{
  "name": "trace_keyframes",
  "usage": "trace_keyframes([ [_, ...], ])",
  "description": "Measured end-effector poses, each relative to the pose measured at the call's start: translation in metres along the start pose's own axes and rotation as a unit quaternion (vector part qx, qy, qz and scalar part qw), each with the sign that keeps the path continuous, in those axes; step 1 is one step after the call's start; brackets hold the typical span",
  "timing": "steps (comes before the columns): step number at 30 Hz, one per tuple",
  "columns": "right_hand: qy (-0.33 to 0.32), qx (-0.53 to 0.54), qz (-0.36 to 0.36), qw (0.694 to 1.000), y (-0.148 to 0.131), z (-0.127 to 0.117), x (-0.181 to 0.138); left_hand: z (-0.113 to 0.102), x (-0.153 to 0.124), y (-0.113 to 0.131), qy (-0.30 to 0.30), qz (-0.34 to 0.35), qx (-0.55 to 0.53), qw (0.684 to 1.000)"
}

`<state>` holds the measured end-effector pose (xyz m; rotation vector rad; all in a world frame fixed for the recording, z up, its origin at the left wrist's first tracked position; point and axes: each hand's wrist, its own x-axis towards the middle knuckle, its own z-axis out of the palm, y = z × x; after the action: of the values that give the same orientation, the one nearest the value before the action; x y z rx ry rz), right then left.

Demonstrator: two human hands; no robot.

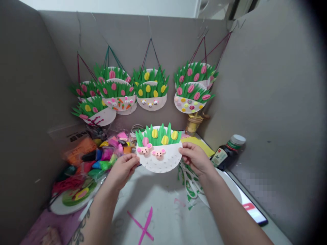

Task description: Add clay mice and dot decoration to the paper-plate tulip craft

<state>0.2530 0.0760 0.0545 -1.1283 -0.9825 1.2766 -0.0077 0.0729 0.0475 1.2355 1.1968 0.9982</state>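
Note:
Between both hands, a paper-plate basket (pixel 166 161) is held upright above the table. Green paper grass, yellow paper flowers and one pink flower rise from its pocket. Two pink clay mouse faces (pixel 144 150) sit on the left part of the white front, which has small raised dots. My left hand (pixel 126 167) pinches the basket's left edge with thumb and fingers. The right edge is pinched by my right hand (pixel 195 157). Beneath the basket, pink modelling tools (pixel 143 227) lie crossed on the table.
Several finished plate baskets (pixel 152 102) hang on strings along the grey partition. Bags of coloured clay (pixel 107 154) are heaped at left, beside a plate of green paper (pixel 55 206). At right are scissors (pixel 190 185), a dark bottle (pixel 227 153) and a phone (pixel 255 214).

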Motion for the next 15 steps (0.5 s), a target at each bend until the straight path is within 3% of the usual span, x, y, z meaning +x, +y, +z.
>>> trace_keyframes([
  [7, 0.013, -0.031, -0.093, 0.995, -0.0006, 0.005, -0.0034, -0.0002, 0.0015, -0.0012, 0.032, 0.05, 0.047, 0.997],
  [15, -0.031, -0.069, -0.066, 0.995, 0.0013, -0.0019, -0.0018, -0.001, -0.0016, 0.0034, 0.048, 0.078, 0.12, 0.989],
])
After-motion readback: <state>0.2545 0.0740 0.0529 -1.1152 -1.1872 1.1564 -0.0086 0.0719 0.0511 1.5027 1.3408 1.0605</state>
